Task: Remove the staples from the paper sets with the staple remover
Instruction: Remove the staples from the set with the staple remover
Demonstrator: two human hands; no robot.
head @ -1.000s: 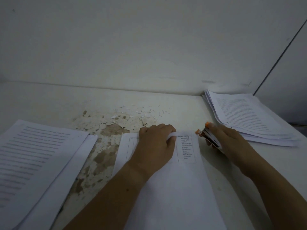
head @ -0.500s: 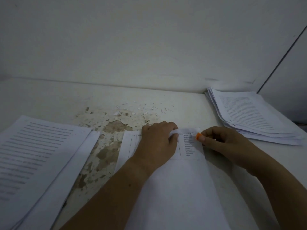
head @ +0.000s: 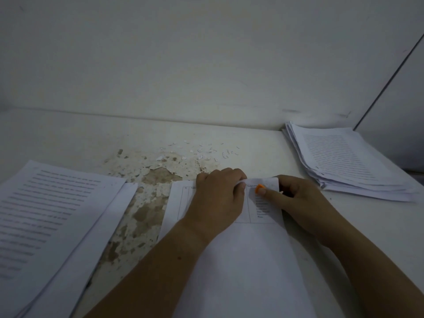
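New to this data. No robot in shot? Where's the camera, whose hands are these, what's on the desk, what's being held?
There is no machine here. A person works with two bare hands, and the one wide-angle camera is worn on their head, looking forward and down, so both arms come in from the bottom edge. On the worn white table lie a left stack of printed pages, a right stack by the wall, and one paper set in the middle. Small scraps, possibly pulled staples, lie behind it. The left hand pinches the lifted top sheet of the paper set. The right hand holds the staple remover at the top edge; it is mostly hidden, and only its orange tip shows clearly.
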